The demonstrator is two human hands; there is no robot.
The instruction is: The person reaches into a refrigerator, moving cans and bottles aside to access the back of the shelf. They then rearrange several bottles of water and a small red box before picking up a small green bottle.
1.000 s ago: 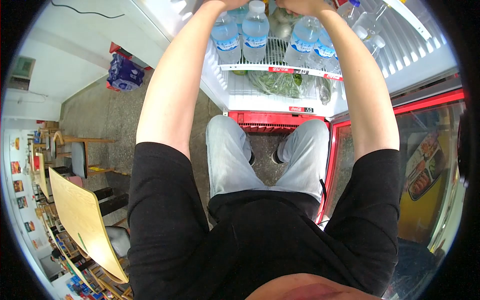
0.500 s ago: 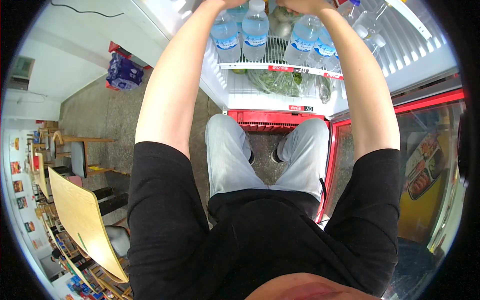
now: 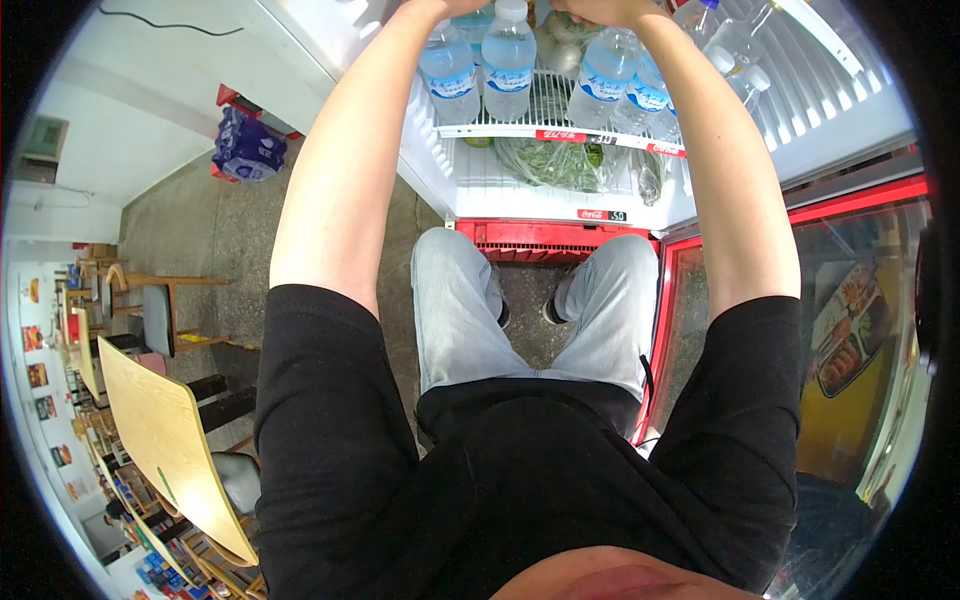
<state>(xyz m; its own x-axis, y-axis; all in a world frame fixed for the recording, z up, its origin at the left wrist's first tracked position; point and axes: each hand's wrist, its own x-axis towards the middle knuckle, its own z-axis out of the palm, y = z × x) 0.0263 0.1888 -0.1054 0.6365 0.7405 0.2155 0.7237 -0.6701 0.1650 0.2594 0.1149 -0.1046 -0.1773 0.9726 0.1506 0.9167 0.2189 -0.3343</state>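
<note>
Both arms reach up into a fridge, and the top edge of the view cuts off much of each hand. My left hand (image 3: 446, 7) is above a water bottle (image 3: 449, 78) at the shelf's left; its fingers are out of sight. My right hand (image 3: 606, 10) is over another water bottle (image 3: 604, 80), with fingers curled inward; what they hold, if anything, is hidden. Between the hands stand an upright water bottle (image 3: 509, 65) with a blue label and, farther back, a clear bag of pale round produce (image 3: 562, 50).
Bagged leafy greens (image 3: 552, 163) lie on the fridge's lower shelf. The open glass door (image 3: 800, 330) is at my right. A wooden table (image 3: 165, 440) and chairs stand at left, and a purple wrapped pack (image 3: 249, 145) sits by the wall.
The view has shifted very slightly. Both hands and the bottles keep about the same places.
</note>
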